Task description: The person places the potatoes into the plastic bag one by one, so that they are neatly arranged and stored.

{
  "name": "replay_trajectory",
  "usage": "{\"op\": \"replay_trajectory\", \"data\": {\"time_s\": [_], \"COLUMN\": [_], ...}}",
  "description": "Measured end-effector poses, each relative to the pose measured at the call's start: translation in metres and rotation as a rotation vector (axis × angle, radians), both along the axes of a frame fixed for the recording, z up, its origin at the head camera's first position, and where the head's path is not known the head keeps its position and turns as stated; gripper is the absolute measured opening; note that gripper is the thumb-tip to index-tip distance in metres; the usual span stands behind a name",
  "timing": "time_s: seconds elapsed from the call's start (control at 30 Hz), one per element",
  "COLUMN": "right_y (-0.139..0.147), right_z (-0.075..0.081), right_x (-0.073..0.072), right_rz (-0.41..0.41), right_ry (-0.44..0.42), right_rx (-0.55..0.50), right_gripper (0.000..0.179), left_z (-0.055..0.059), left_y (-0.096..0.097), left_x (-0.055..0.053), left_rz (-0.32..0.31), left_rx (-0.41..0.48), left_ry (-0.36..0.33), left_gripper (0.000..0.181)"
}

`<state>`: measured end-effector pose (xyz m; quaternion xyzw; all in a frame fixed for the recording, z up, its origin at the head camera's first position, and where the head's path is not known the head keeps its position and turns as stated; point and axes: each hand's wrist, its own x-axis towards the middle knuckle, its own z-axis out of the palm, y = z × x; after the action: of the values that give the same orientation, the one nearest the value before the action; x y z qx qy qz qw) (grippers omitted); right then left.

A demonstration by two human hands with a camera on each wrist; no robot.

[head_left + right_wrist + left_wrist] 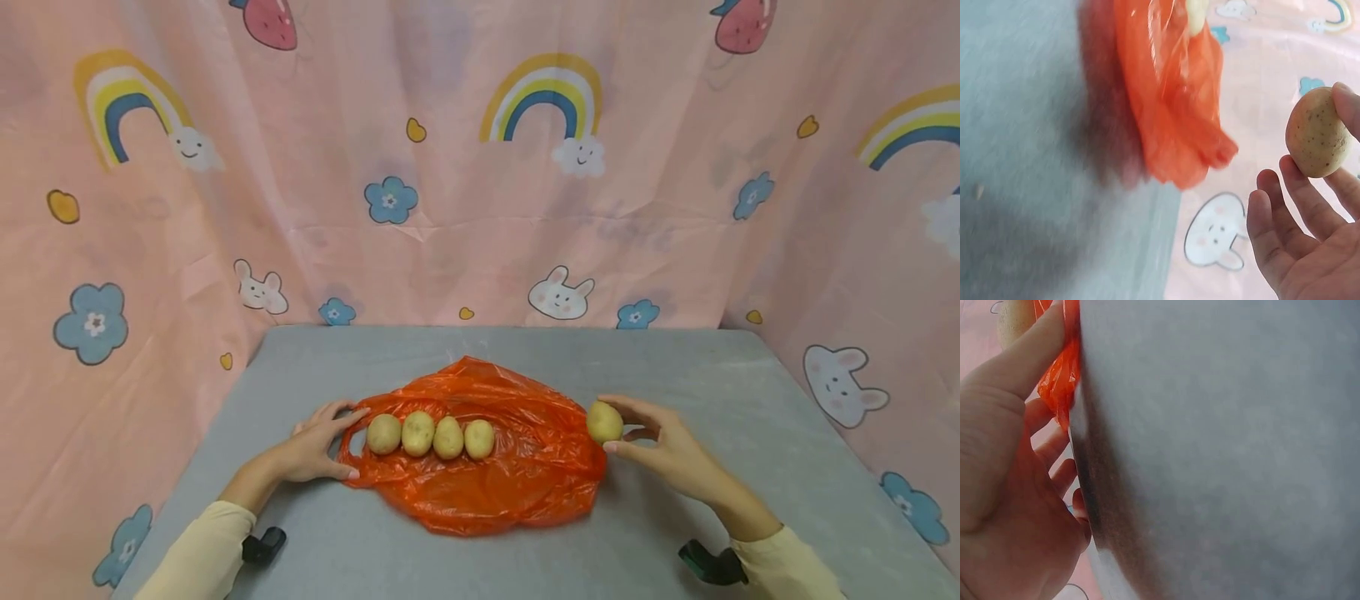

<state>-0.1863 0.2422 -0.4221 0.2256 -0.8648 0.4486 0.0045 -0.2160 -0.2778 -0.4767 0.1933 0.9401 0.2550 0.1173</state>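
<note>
An orange-red plastic bag lies spread flat on the grey table. Several potatoes sit in a row on its left half. At the bag's left end is my left hand, thumb and fingers spread apart and touching the handle edges. The left wrist view shows the thumb against the orange plastic. My right hand pinches another potato between thumb and fingertips. In the head view this potato overlaps the bag's right end; the right wrist view shows it apart from the plastic.
The grey table extends around the bag on all sides. A pink patterned curtain hangs behind it and along both sides. Dark wrist-worn devices sit under both forearms.
</note>
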Motion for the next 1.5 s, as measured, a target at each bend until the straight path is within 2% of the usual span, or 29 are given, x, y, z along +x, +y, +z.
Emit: {"op": "replay_trajectory", "data": {"time_s": [0.53,0.77,0.97,1.17,1.5], "right_y": [-0.058,-0.075,-0.085,-0.091,-0.096], "right_z": [-0.011,-0.021,-0.032,-0.036,-0.039], "right_x": [-0.01,-0.011,-0.012,-0.011,-0.013], "right_rz": [0.132,0.107,0.062,0.053,-0.011], "right_ry": [-0.091,-0.109,-0.174,-0.186,-0.187], "right_rx": [-0.095,-0.064,-0.041,-0.027,0.063], "right_gripper": [0.055,0.054,0.055,0.056,0.054], "left_z": [0.0,0.002,0.001,-0.001,-0.002], "left_y": [0.001,0.001,0.001,0.0,-0.001], "left_x": [0.0,0.002,0.002,0.001,-0.001], "left_rz": [0.003,0.005,0.006,0.008,-0.004], "left_rx": [0.009,0.014,0.015,0.017,0.008], "left_ry": [-0.005,0.0,-0.003,0.005,0.004], "left_gripper": [0.097,0.096,0.096,0.096,0.096]}}
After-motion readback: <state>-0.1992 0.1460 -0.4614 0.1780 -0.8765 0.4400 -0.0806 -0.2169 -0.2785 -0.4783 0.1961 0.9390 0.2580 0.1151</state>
